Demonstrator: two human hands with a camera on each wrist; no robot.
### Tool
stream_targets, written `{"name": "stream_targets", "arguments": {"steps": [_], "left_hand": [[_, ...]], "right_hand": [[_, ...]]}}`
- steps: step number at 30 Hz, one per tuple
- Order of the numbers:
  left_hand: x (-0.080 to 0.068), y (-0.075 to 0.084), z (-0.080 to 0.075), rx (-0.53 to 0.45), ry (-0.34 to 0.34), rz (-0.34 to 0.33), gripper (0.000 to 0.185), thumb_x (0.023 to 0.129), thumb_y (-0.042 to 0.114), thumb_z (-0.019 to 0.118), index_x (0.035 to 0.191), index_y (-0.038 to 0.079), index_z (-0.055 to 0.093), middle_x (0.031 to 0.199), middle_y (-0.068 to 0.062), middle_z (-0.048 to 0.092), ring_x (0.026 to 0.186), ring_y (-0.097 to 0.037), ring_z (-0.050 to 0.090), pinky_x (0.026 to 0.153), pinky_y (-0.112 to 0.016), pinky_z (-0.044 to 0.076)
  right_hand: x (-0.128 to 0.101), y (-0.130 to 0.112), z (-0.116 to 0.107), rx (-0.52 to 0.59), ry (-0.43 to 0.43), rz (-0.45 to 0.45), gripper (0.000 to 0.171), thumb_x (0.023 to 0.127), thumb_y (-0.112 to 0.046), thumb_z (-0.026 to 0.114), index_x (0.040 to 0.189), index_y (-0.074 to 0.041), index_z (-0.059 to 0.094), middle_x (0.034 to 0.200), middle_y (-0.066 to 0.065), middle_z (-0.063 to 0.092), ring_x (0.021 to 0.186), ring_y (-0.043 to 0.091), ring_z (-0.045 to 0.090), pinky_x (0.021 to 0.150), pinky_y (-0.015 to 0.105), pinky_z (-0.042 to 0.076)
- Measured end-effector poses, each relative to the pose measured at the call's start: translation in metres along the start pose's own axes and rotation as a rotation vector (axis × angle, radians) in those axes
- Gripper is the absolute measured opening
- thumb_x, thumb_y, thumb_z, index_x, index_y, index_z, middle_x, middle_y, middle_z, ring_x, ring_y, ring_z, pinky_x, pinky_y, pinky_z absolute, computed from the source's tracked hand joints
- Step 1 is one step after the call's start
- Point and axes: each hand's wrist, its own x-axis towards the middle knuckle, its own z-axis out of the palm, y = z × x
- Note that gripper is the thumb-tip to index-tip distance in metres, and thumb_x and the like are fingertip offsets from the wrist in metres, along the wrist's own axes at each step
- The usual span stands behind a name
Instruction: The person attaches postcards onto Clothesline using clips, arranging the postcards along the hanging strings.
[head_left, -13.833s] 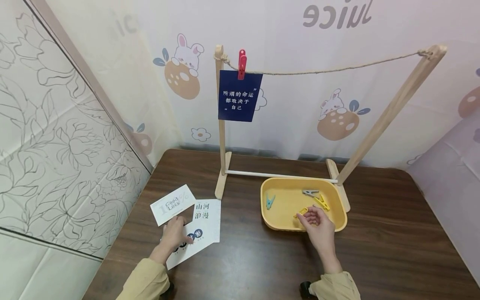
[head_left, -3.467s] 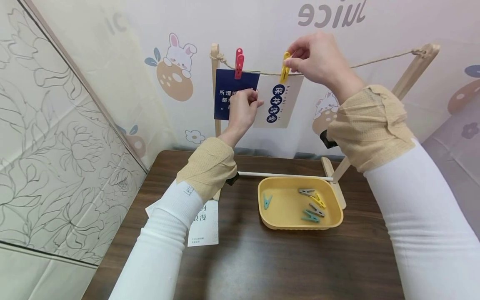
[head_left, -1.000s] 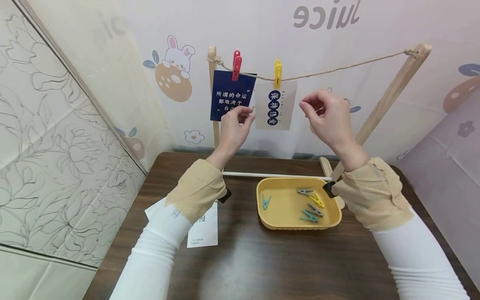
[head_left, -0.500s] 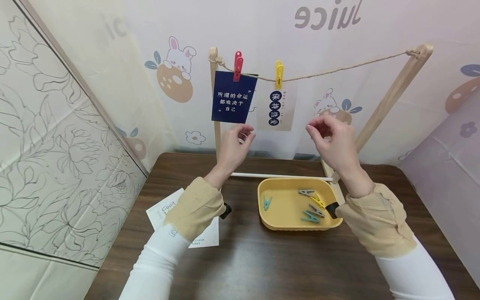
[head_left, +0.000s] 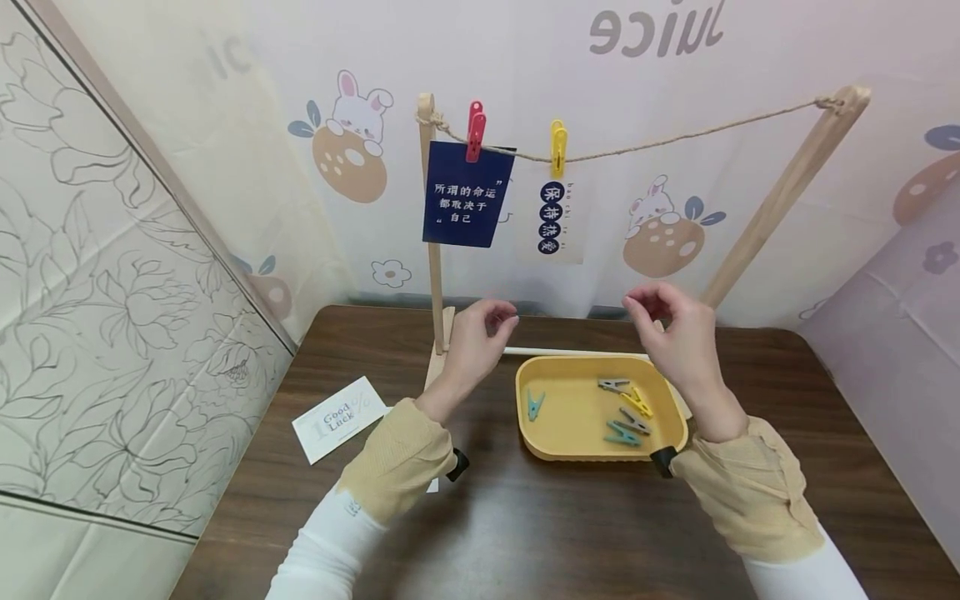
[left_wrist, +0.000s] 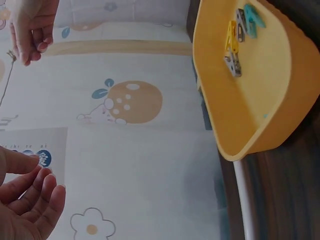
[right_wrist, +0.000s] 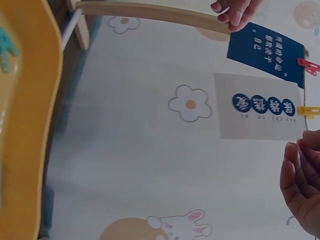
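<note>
Both your hands have dropped from the cards: left hand (head_left: 472, 342) and right hand (head_left: 675, 333) hang loosely curled, empty, above the tray (head_left: 555, 446). Brushing the beige card (head_left: 551, 217) could tug it from its yellow peg (head_left: 557, 146).

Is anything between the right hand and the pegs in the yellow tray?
Nothing visible. The right hand hangs in the air above the yellow tray, and the pegs lie uncovered inside it.
</note>
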Motion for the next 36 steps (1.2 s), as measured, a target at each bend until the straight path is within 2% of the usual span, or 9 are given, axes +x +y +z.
{"name": "stream_targets", "arguments": {"steps": [9, 19, 25, 29, 36], "left_hand": [[-0.026, -0.017, 0.016, -0.051, -0.016, -0.070, 0.006, 0.082, 0.004, 0.061, 0.087, 0.000, 0.064, 0.075, -0.004, 0.060, 0.065, -0.011, 0.053, 0.055, -0.018, 0.045], [-0.050, -0.033, 0.034, -0.023, -0.041, -0.100, 0.005, 0.080, 0.002, 0.063, 0.085, 0.000, 0.064, 0.073, -0.003, 0.060, 0.064, -0.010, 0.052, 0.055, -0.018, 0.042], [-0.062, -0.039, 0.044, -0.001, -0.102, -0.147, 0.009, 0.079, 0.004, 0.064, 0.088, 0.000, 0.063, 0.076, -0.005, 0.060, 0.067, -0.012, 0.054, 0.060, -0.021, 0.045], [-0.070, -0.043, 0.050, 0.009, -0.141, -0.181, 0.013, 0.079, 0.004, 0.065, 0.090, -0.002, 0.062, 0.078, -0.010, 0.059, 0.067, -0.015, 0.055, 0.061, -0.020, 0.045], [-0.082, -0.050, 0.059, 0.039, -0.158, -0.230, 0.014, 0.078, 0.004, 0.065, 0.089, -0.004, 0.061, 0.078, -0.009, 0.058, 0.066, -0.016, 0.054, 0.059, -0.019, 0.043]], "right_hand": [[-0.030, 0.024, 0.008, -0.047, -0.031, 0.092, 0.007, 0.081, -0.007, 0.063, 0.083, 0.000, 0.062, 0.072, 0.008, 0.060, 0.061, 0.002, 0.047, 0.053, 0.010, 0.035], [-0.068, 0.052, 0.019, -0.075, -0.071, 0.174, 0.006, 0.082, -0.007, 0.062, 0.084, -0.001, 0.061, 0.073, 0.007, 0.060, 0.064, 0.010, 0.050, 0.057, 0.011, 0.039], [-0.086, 0.064, 0.023, -0.121, -0.114, 0.223, 0.007, 0.082, -0.006, 0.062, 0.085, 0.000, 0.060, 0.074, 0.008, 0.058, 0.065, 0.013, 0.049, 0.055, 0.010, 0.039], [-0.095, 0.072, 0.025, -0.132, -0.128, 0.234, 0.007, 0.081, -0.004, 0.063, 0.084, 0.001, 0.061, 0.074, 0.008, 0.057, 0.065, 0.015, 0.050, 0.053, 0.012, 0.040], [-0.105, 0.088, 0.030, -0.166, -0.176, 0.254, 0.007, 0.081, -0.004, 0.062, 0.084, 0.002, 0.060, 0.071, 0.009, 0.059, 0.064, 0.019, 0.054, 0.053, 0.022, 0.044]]}}
